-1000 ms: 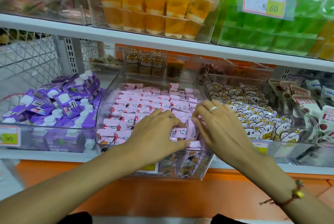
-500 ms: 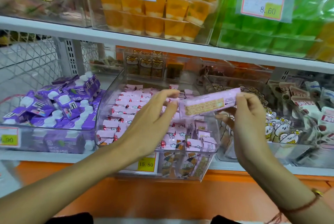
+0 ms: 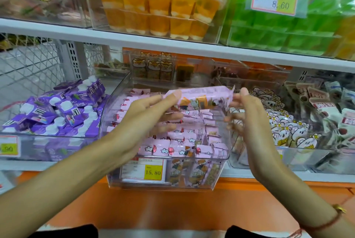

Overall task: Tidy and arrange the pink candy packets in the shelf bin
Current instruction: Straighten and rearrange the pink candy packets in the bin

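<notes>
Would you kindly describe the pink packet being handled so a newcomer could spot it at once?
Find the clear bin with the 15.80 price tag, between the purple pouches and the bear sweets. Above it, the left hand and right hand hold one long pink packet by its ends. It alone is lifted.

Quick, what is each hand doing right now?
Left hand: pinching one end of the long pink candy packet.
Right hand: fingers at the packet's other end, apparently holding it.

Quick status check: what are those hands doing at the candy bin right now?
Left hand and right hand each pinch an end of one long pink packet. Packet level above the clear bin. Nothing in the way.
</notes>
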Available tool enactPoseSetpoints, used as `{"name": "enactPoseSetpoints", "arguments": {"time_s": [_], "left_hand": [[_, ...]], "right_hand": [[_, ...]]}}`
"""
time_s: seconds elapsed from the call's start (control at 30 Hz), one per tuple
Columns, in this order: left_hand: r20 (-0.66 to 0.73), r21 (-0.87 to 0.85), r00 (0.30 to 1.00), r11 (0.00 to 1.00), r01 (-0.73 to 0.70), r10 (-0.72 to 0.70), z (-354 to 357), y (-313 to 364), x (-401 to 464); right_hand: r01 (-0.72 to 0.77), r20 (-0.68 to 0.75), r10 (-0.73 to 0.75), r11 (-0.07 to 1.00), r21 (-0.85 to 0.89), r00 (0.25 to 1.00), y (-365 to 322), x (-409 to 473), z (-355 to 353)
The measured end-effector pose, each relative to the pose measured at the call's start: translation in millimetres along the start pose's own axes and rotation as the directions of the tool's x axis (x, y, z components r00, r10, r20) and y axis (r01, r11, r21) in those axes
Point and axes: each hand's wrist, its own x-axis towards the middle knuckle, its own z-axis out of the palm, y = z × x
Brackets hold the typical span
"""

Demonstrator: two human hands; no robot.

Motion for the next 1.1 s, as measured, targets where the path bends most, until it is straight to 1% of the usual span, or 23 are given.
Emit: {"name": "enactPoseSetpoints", "arguments": {"time_s": [0.07, 0.13, 0.17, 0.23, 0.27, 0.3, 0.37, 0.4, 0.43, 0.47, 0.5, 0.53, 0.63, 0.67, 0.7, 0.73, 0.77, 0.8, 0.83, 0.87, 0.9, 1.0, 1.1], "left_hand": [[-0.016, -0.024, 0.997, 0.997, 0.071, -0.071, 2.2, -0.3, -0.5], [-0.042, 0.013, 0.998, 0.998, 0.054, -0.053, 3.4, -1.5, -0.3], [-0.047, 0.045, 0.999, 0.999, 0.03, -0.028, 4.4, -1.4, -1.0], [-0.045, 0.11, 0.999, 0.994, -0.015, 0.02, 6.2, -1.2, -2.6], [-0.043, 0.127, 0.999, 0.992, -0.026, 0.032, 6.9, -1.0, -3.3], [-0.038, 0.137, 0.999, 0.99, -0.033, 0.039, 7.3, -0.7, -3.8], [-0.049, 0.168, 0.997, 0.985, -0.045, 0.053, 9.2, -0.2, -5.3], [-0.066, 0.202, 0.995, 0.977, -0.062, 0.076, 9.7, -0.4, -5.8], [-0.075, 0.241, 0.99, 0.966, -0.095, 0.116, 9.7, -1.3, -6.3], [-0.059, 0.276, 0.984, 0.95, -0.144, 0.166, 10.0, -2.6, -7.0], [-0.02, 0.295, 0.977, 0.935, -0.198, 0.213, 11.1, -3.4, -8.3], [0.028, 0.301, 0.97, 0.923, -0.239, 0.242, 12.1, -4.2, -9.0], [0.089, 0.344, 0.952, 0.888, -0.305, 0.293, 10.2, -10.2, -4.2], [0.098, 0.412, 0.944, 0.851, -0.326, 0.315, 8.1, -13.2, -2.0], [0.122, 0.516, 0.938, 0.786, -0.34, 0.326, 5.0, -16.9, 0.7], [0.166, 0.643, 0.935, 0.684, -0.344, 0.314, 1.6, -20.8, 2.2], [0.219, 0.76, 0.934, 0.551, -0.344, 0.282, -1.7, -25.0, 3.4], [0.27, 0.837, 0.932, 0.42, -0.351, 0.241, -4.9, -29.5, 4.6], [0.31, 0.874, 0.927, 0.321, -0.364, 0.209, -7.2, -33.1, 5.4], [0.335, 0.889, 0.923, 0.259, -0.376, 0.191, -8.6, -35.0, 6.1], [0.347, 0.896, 0.919, 0.224, -0.384, 0.189, -8.9, -35.8, 6.6], [0.361, 0.903, 0.912, 0.171, -0.394, 0.196, -9.7, -35.4, 8.4], [0.357, 0.908, 0.915, 0.161, -0.388, 0.189, -11.8, -34.5, 10.0]], "right_hand": [[0.177, 0.004, -0.177, 0.98, -0.085, 0.984, -0.7, -4.4, -0.6], [0.335, 0.081, -0.325, 0.92, -0.206, 0.942, -0.1, -9.3, -1.7], [0.411, 0.137, -0.388, 0.853, -0.321, 0.912, -0.3, -11.6, -1.7], [0.546, 0.294, -0.464, 0.64, -0.541, 0.835, 1.0, -13.7, -0.3], [0.577, 0.359, -0.456, 0.562, -0.593, 0.814, 2.5, -13.5, 0.5], [0.578, 0.389, -0.43, 0.539, -0.613, 0.815, 3.3, -13.0, 1.7], [0.557, 0.392, -0.395, 0.58, -0.595, 0.83, 4.0, -12.2, 1.6], [0.571, 0.398, -0.41, 0.561, -0.599, 0.821, 3.7, -11.8, 0.8], [0.596, 0.412, -0.435, 0.511, -0.619, 0.801, 3.1, -11.4, -0.3], [0.617, 0.428, -0.453, 0.469, -0.632, 0.782, 2.9, -10.0, -1.8], [0.626, 0.436, -0.457, 0.465, -0.626, 0.775, 3.1, -8.7, -3.0], [0.626, 0.434, -0.454, 0.5, -0.598, 0.778, 3.3, -8.1, -4.0], [0.568, 0.344, -0.455, 0.704, -0.426, 0.821, 5.4, -5.1, -6.0], [0.528, 0.304, -0.437, 0.761, -0.377, 0.847, 7.0, -3.6, -6.5], [0.477, 0.272, -0.401, 0.808, -0.344, 0.875, 9.1, -1.6, -7.0], [0.424, 0.254, -0.353, 0.84, -0.339, 0.901, 12.2, 0.2, -8.0], [0.391, 0.256, -0.313, 0.844, -0.366, 0.915, 15.7, 1.3, -8.9], [0.389, 0.27, -0.297, 0.82, -0.419, 0.916, 19.2, 1.6, -9.4], [0.41, 0.294, -0.299, 0.778, -0.476, 0.908, 22.2, 1.3, -9.5], [0.442, 0.321, -0.313, 0.734, -0.515, 0.894, 24.1, 0.6, -8.7], [0.474, 0.347, -0.33, 0.7, -0.534, 0.878, 24.6, 0.0, -7.6], [0.545, 0.411, -0.361, 0.614, -0.571, 0.837, 24.0, 0.5, -5.3], [0.536, 0.451, -0.293, 0.512, -0.671, 0.843, 23.6, -0.7, -5.7]]}}
